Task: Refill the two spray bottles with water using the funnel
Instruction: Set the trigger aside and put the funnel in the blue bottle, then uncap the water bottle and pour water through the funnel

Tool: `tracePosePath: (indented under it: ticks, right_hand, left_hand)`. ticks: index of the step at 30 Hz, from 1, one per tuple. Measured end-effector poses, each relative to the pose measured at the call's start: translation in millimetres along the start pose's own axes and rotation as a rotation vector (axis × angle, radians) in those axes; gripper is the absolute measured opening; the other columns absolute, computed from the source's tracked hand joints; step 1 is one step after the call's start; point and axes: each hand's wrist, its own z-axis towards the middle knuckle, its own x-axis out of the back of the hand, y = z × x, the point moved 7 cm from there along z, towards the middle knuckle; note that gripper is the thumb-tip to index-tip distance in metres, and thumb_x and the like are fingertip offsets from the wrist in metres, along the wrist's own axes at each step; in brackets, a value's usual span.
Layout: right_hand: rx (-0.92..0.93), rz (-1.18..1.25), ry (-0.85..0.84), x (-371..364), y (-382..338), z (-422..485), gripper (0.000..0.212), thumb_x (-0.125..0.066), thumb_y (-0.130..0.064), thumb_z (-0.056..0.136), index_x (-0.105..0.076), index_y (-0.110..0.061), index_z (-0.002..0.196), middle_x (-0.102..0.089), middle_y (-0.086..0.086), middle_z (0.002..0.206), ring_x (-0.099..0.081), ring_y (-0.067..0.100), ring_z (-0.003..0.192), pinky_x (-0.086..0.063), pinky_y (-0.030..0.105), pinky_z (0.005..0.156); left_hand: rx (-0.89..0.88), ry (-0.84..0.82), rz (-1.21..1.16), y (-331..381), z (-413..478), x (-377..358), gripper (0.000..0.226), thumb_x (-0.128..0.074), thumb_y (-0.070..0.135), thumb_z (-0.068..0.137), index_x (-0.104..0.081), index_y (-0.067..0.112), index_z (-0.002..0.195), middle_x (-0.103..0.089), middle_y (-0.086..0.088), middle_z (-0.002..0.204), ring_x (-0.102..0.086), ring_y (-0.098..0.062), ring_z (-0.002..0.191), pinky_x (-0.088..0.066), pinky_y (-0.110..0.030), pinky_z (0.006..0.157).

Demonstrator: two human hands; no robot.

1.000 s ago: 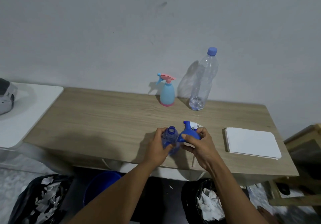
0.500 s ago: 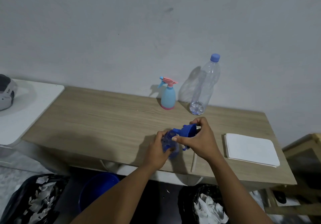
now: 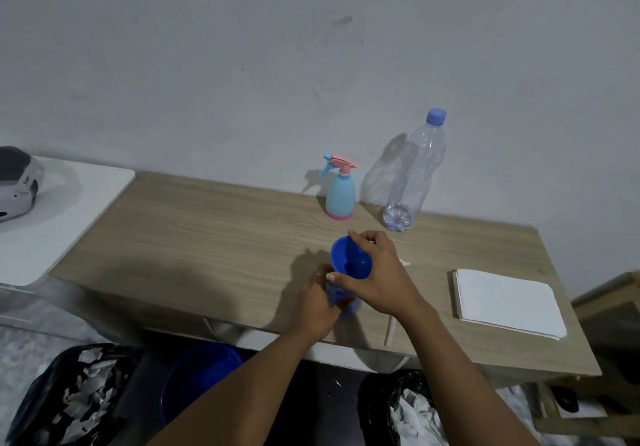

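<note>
My left hand point(image 3: 317, 307) is wrapped around a dark blue spray bottle point(image 3: 348, 305) standing near the front edge of the wooden table point(image 3: 207, 245); most of the bottle is hidden. A blue funnel point(image 3: 348, 260) sits upright over the bottle's neck, and my right hand point(image 3: 379, 274) pinches its rim. A light blue spray bottle point(image 3: 340, 196) with a pink trigger head stands at the back. Beside it is a tall clear water bottle point(image 3: 414, 175) with a blue cap and a little water at the bottom.
A stack of white paper towels point(image 3: 507, 302) lies at the table's right. A white side table point(image 3: 52, 224) with a grey device point(image 3: 15, 182) adjoins on the left. Below are a blue bucket point(image 3: 197, 376) and black bags of paper scraps point(image 3: 69, 397).
My right hand turned the blue funnel from lying sideways to upright and brought it over the dark blue bottle's neck. My left hand stayed on the bottle.
</note>
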Motion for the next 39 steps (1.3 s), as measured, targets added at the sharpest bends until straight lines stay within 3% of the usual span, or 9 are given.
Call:
tracePosePath:
  ticks: [6,10,16,19,23,27,30,34,39]
  right_hand:
    - [-0.029,0.027,0.076,-5,1,-2,0.102,-0.076,-0.064,0.071,-0.035,-0.019,0.152,-0.042,-0.007,0.145,-0.035,0.011,0.136,-0.031,0.024,0.107]
    - [-0.034,0.028,0.096,-4,2,-1,0.105,-0.073,-0.070,0.068,-0.035,-0.020,0.151,-0.042,-0.008,0.147,-0.036,0.011,0.137,-0.030,0.022,0.105]
    - [-0.037,0.137,0.124,-1,7,-4,0.097,-0.070,-0.072,0.071,-0.036,-0.026,0.150,-0.040,-0.013,0.145,-0.038,0.004,0.133,-0.034,0.024,0.105]
    - [-0.050,0.269,0.190,5,17,-8,0.086,-0.052,-0.080,0.077,-0.041,-0.030,0.146,-0.043,-0.015,0.142,-0.047,0.006,0.127,-0.044,0.031,0.104]
    - [-0.089,0.361,0.341,29,43,-9,0.072,-0.045,-0.071,0.084,-0.048,-0.027,0.142,-0.052,-0.007,0.134,-0.058,0.006,0.111,-0.052,0.032,0.090]
    - [-0.168,0.348,0.452,67,73,0,0.048,-0.056,-0.047,0.096,-0.054,-0.018,0.135,-0.058,-0.003,0.125,-0.060,0.002,0.099,-0.052,0.031,0.085]
    - [-0.199,0.301,0.467,93,92,22,0.051,-0.063,-0.040,0.095,-0.052,-0.015,0.138,-0.059,0.003,0.130,-0.061,0.018,0.108,-0.045,0.022,0.083]
    - [-0.189,0.247,0.455,126,93,65,0.059,-0.066,-0.039,0.093,-0.046,-0.015,0.143,-0.056,0.005,0.134,-0.062,0.021,0.108,-0.044,0.025,0.084]
    - [-0.191,0.245,0.412,160,77,114,0.069,-0.063,-0.035,0.095,-0.030,-0.017,0.153,-0.043,0.007,0.150,-0.054,0.026,0.125,-0.045,0.032,0.098]
  left_hand:
    - [-0.013,0.006,0.004,-4,1,-1,0.050,-0.069,0.006,0.077,-0.048,0.038,0.110,-0.065,0.010,0.100,-0.067,-0.011,0.091,-0.051,-0.019,0.072]
    - [-0.020,0.005,-0.032,-5,3,-1,0.067,-0.073,0.007,0.080,-0.044,0.062,0.107,-0.067,0.013,0.105,-0.067,-0.005,0.096,-0.058,-0.028,0.080]
    - [-0.003,-0.004,-0.164,-10,4,-5,0.058,-0.075,0.003,0.079,-0.050,0.030,0.123,-0.069,0.014,0.106,-0.069,-0.005,0.099,-0.053,-0.022,0.081]
    - [0.026,-0.013,-0.173,-10,-1,-4,0.086,-0.085,0.041,0.069,-0.038,0.032,0.140,-0.058,0.020,0.127,-0.059,0.003,0.114,-0.047,-0.014,0.088]
    - [0.019,-0.074,-0.051,-12,-8,16,0.105,-0.090,0.028,0.067,-0.026,0.023,0.150,-0.042,0.026,0.138,-0.044,0.023,0.115,-0.032,0.005,0.087]
    - [0.022,-0.043,0.159,-16,18,65,0.122,-0.082,0.052,0.053,-0.022,0.023,0.156,-0.036,0.000,0.157,-0.035,-0.012,0.143,-0.035,-0.025,0.113]
    - [0.048,0.070,0.183,3,58,98,0.105,-0.078,0.045,0.061,-0.030,0.025,0.153,-0.045,-0.002,0.150,-0.045,-0.021,0.137,-0.040,-0.045,0.113]
    - [-0.034,0.182,0.076,89,118,111,0.073,-0.076,0.029,0.083,-0.040,0.022,0.146,-0.053,-0.003,0.138,-0.052,-0.020,0.123,-0.044,-0.033,0.101]
    - [-0.183,0.095,0.015,200,174,57,0.061,-0.073,0.029,0.088,-0.047,0.016,0.141,-0.058,-0.006,0.133,-0.058,-0.021,0.115,-0.045,-0.027,0.094]
